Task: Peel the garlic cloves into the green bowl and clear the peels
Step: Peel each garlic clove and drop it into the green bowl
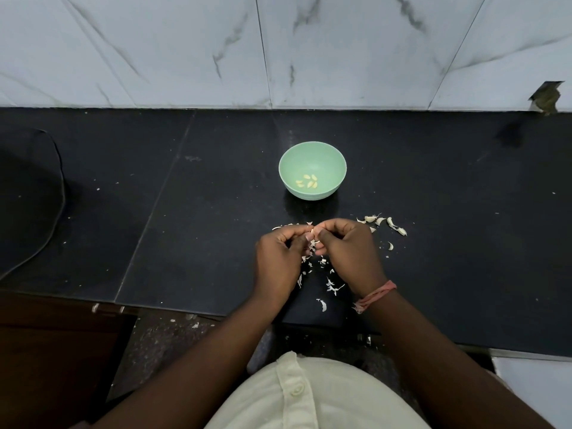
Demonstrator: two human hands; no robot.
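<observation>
Bare black counter [216, 212] between hands and green bowl [312, 156]; unpeeled cloves [382, 220] rightward.

Your forearms are bare to the elbow. A frayed pinkish-red thread band [374, 296] circles your right wrist, and you wear a cream buttoned shirt [312, 397], one pale button [297, 389] showing on its placket.

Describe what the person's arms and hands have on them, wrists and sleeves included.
Both forearms are bare, with no sleeves in view, and neither the left hand nor the right hand wears a glove. A pinkish-red thread band with a frayed end wraps the right wrist. No rings or watch show.
</observation>
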